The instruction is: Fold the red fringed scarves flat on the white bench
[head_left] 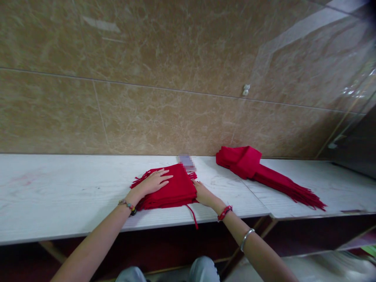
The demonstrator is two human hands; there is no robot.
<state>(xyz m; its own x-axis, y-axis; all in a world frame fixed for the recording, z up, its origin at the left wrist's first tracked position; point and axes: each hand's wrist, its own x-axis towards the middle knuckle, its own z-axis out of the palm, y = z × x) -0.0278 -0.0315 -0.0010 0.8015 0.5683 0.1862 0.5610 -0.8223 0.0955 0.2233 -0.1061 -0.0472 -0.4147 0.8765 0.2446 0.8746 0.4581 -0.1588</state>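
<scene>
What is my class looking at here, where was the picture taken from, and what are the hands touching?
No machine: these are a person's own two hands, filmed by one camera worn on the head, looking forward and down. On the white tabletop lies a layered red cloth pile with fringes. The left hand rests flat on it; the right hand is at its right edge, fingers partly hidden. Behind sits a pixelated item; rightward lies another red fringed bundle.
</scene>
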